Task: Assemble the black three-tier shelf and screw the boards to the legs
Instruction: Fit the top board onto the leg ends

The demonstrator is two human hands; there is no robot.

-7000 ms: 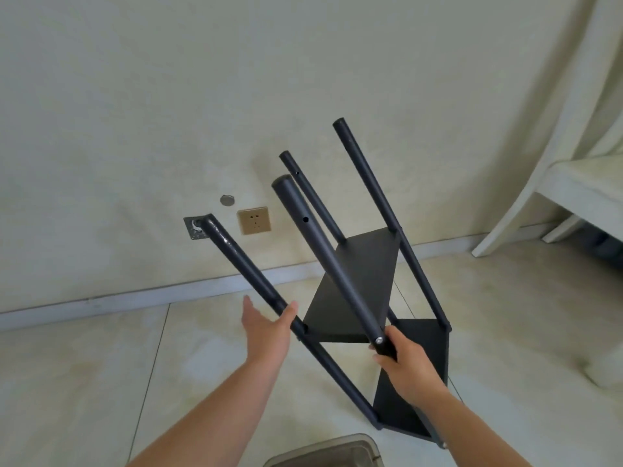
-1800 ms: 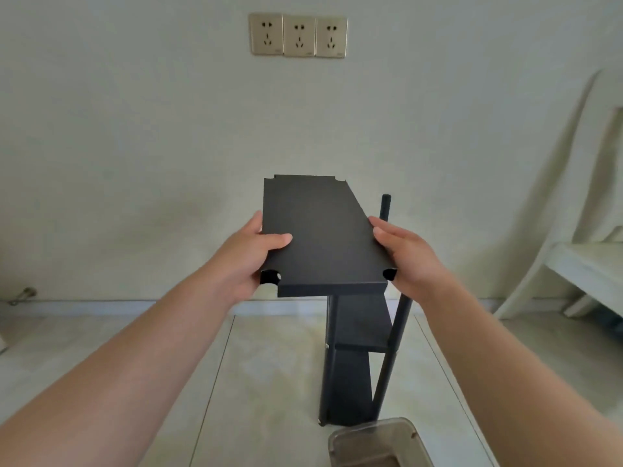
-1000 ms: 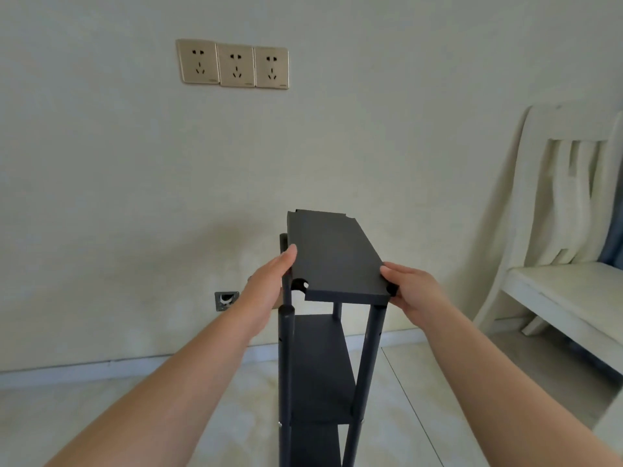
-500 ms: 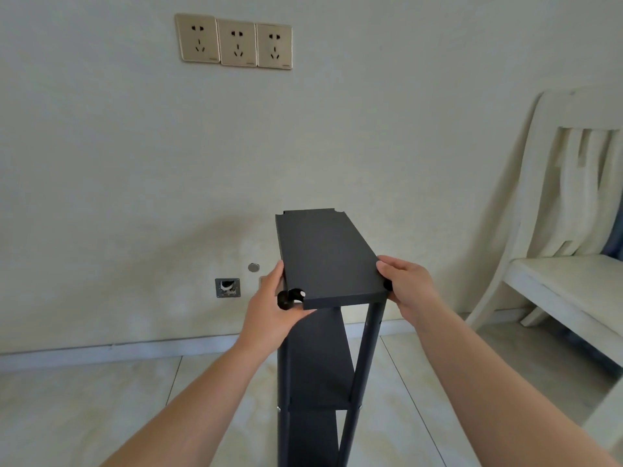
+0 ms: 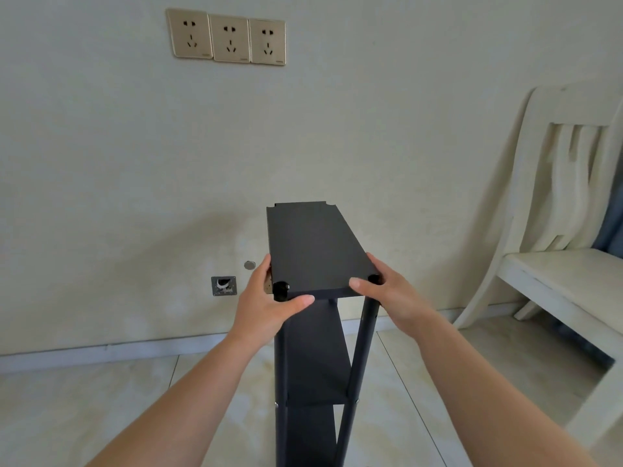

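Since half a second ago the top board [image 5: 315, 247] has settled lower and squarer onto the legs, and the left thumb, which then lay under the near left corner, now reaches along the board's front edge.

The left hand [image 5: 266, 308] grips the near left corner of the board: its fingers [image 5: 264, 271] run up the left side edge and the thumb curls across the front edge, with the round top of the near left leg [image 5: 280, 365] showing in the corner notch between thumb and fingers. The right hand [image 5: 387, 298] grips the near right corner, thumb lying on the board's top face near the front edge and the other fingers wrapped around the right side, where the near right leg [image 5: 362, 348] fills its notch just beside the thumb.

The board lies about level, stretching away from both hands toward the wall [image 5: 101, 163]. Below the hands the middle board [image 5: 317, 358] sits between the legs, and a lower board [image 5: 310, 433] shows beneath it. The shelf stands upright on the tiled floor [image 5: 84, 406].

Right of the right hand, well apart, stands a white chair [image 5: 556, 264]. Above both hands, three sockets [image 5: 229, 37] are set in the wall.
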